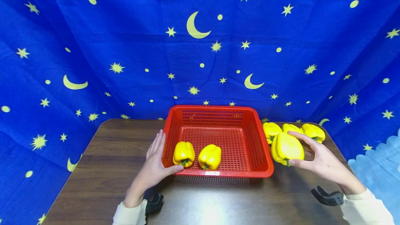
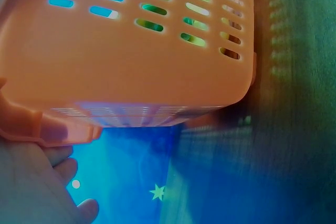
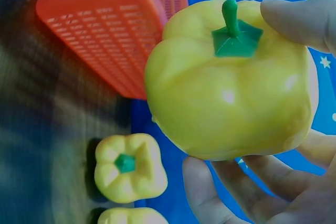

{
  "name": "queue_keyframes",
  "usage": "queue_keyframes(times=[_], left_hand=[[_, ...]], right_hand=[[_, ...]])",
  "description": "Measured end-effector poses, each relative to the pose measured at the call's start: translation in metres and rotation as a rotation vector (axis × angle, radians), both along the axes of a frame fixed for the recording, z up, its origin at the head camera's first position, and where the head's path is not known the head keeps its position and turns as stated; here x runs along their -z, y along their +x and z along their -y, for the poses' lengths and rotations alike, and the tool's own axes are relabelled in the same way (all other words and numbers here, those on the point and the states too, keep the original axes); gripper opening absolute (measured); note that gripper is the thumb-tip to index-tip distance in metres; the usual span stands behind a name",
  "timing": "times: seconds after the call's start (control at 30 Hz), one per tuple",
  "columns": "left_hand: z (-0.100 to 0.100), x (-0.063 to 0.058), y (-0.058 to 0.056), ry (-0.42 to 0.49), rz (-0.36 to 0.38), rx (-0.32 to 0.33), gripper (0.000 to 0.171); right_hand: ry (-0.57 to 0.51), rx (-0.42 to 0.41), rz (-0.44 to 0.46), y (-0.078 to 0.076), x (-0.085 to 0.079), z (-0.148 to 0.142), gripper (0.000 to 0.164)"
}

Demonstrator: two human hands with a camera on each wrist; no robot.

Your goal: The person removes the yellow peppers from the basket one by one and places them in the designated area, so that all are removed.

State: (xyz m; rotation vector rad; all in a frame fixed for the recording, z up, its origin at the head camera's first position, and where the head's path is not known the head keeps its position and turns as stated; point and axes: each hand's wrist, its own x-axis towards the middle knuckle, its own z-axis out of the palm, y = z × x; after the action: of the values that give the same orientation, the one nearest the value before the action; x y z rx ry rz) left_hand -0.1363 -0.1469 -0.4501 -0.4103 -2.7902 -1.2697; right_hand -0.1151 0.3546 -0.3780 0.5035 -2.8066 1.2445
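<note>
A yellow bell pepper (image 1: pixel 286 147) with a green stem is held by my right hand (image 1: pixel 325 159), thumb on one side and fingers on the other. In the right wrist view this pepper (image 3: pixel 231 87) is raised beside the basket, its stem facing the camera. My left hand (image 1: pixel 153 164) rests at the front-left corner of a red plastic basket (image 1: pixel 215 173), fingers straight along the left side and thumb over the front rim. Inside lie two yellow peppers, a left one (image 1: pixel 183 152) and a right one (image 1: pixel 210 156). The left wrist view shows the basket's side wall (image 2: pixel 126 66).
Right of the basket, near the table's back edge, sit three more yellow peppers: one nearest the basket (image 1: pixel 270 130), a middle one (image 1: pixel 291 127) and an outer one (image 1: pixel 313 132). A blue star-and-moon curtain (image 1: pixel 215 68) hangs behind the brown wooden table (image 1: pixel 103 183).
</note>
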Motion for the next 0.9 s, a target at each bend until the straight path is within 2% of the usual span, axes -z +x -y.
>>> queue_keyframes(times=[0.23, 0.43, 0.67, 0.9], left_hand=[[0.000, 0.000, 0.000, 0.002, 0.007, -0.002, 0.120], [0.000, 0.001, 0.000, -0.003, 0.002, -0.004, 0.121], [-0.001, 0.002, 0.000, 0.000, 0.014, -0.005, 0.120], [-0.001, 0.000, 0.000, -0.006, 0.009, -0.009, 0.120]], right_hand=[[0.107, 0.081, 0.079, 0.000, 0.006, -0.005, 0.088], [0.107, 0.067, 0.045, 0.000, 0.015, -0.008, 0.087], [0.096, 0.067, 0.082, -0.001, 0.025, -0.011, 0.087], [0.046, 0.009, 0.048, -0.002, 0.038, -0.013, 0.081]])
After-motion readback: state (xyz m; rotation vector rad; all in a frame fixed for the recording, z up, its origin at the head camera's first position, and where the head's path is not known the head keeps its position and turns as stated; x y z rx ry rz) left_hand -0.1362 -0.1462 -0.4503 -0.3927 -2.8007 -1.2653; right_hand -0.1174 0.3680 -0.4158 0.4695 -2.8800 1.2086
